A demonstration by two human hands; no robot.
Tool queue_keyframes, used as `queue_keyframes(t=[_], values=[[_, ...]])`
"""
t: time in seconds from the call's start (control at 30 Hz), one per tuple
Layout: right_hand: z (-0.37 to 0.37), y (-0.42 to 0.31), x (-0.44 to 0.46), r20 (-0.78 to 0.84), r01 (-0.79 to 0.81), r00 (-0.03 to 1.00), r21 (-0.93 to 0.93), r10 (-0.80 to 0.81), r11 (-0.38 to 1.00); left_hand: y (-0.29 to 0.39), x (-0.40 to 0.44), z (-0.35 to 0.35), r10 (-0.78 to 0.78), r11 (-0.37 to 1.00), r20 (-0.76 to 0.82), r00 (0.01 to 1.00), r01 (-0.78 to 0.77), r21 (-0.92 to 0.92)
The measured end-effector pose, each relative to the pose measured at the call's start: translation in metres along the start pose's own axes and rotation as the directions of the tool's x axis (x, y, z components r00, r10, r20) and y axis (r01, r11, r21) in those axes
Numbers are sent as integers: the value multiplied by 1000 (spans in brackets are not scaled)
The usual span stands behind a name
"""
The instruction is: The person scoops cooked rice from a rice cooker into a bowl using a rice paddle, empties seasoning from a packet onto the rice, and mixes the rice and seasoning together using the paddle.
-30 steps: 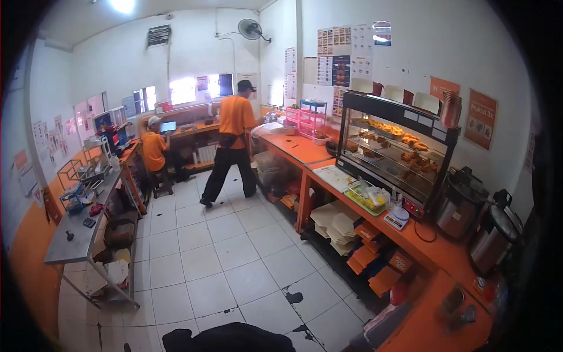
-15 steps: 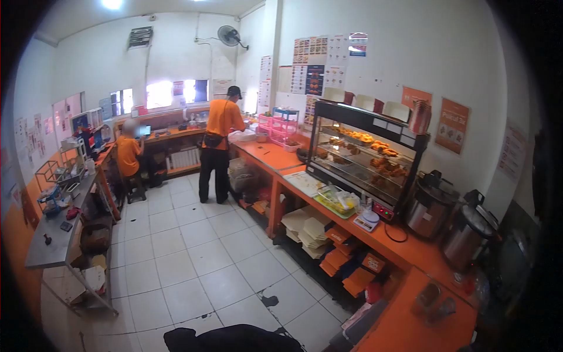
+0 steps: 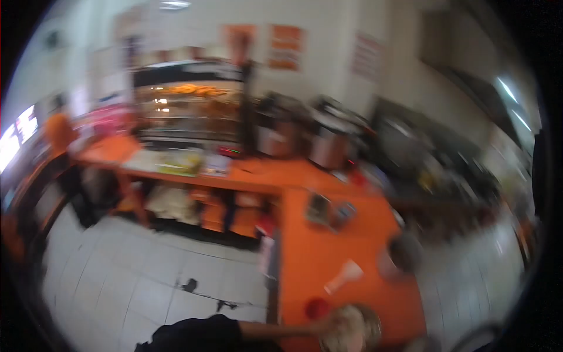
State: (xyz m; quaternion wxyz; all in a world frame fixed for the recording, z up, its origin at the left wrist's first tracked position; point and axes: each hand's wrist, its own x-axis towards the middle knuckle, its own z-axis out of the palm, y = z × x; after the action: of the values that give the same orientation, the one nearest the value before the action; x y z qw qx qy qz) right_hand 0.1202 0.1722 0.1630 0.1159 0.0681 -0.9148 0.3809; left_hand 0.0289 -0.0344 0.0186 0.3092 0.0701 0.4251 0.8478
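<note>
Orange counter (image 3: 305, 252) carries the round container (image 3: 374, 326), which shows no clear long axis; the left hand (image 3: 329, 325) is at its left side, nearer. Whether the blurred fingers spread or pinch, I cannot tell; the right hand is not visible.

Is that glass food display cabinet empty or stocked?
Stocked, at least partly: golden food shows high in the display cabinet; blur hides how full it is.
</note>
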Motion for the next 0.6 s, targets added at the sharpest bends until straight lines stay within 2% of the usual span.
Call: queue_keyframes(t=[0.1,0.13,0.17,0.2,0.23,0.3,0.37,0.43,0.47,0.57,0.6], values=[[0,-14,-35,-108,-188,978,-76,180,979,12,2,-3,-77,986,97,992,91,-143],[-4,-34,-41,-140,-389,921,-268,364,881,23,6,-2,-105,977,141,984,129,-172],[-5,-49,-40,-231,-332,928,-145,294,932,35,8,11,-204,973,30,978,206,-103],[6,-38,-46,-331,-293,914,-136,236,946,48,2,18,-252,956,87,964,262,-129],[9,-52,-42,-394,-294,885,-54,250,954,61,0,23,-276,944,135,952,295,-149],[22,-73,-48,-437,-337,856,-64,277,939,77,-8,36,-306,930,196,932,337,-151],[41,-80,-42,-442,-135,897,-261,6,956,87,-10,40,-331,911,249,910,378,-168],[70,-71,-37,-378,-175,925,-319,45,931,93,-11,45,-362,881,306,880,431,-197],[80,-62,-35,-342,-190,938,-346,65,919,94,-12,47,-377,880,284,882,437,-189],[84,-46,-26,-400,-541,804,-183,440,821,100,-15,48,-398,888,221,890,434,-153],[81,-50,-23,-454,-502,801,-155,390,851,102,-14,48,-394,896,206,896,425,-133]])
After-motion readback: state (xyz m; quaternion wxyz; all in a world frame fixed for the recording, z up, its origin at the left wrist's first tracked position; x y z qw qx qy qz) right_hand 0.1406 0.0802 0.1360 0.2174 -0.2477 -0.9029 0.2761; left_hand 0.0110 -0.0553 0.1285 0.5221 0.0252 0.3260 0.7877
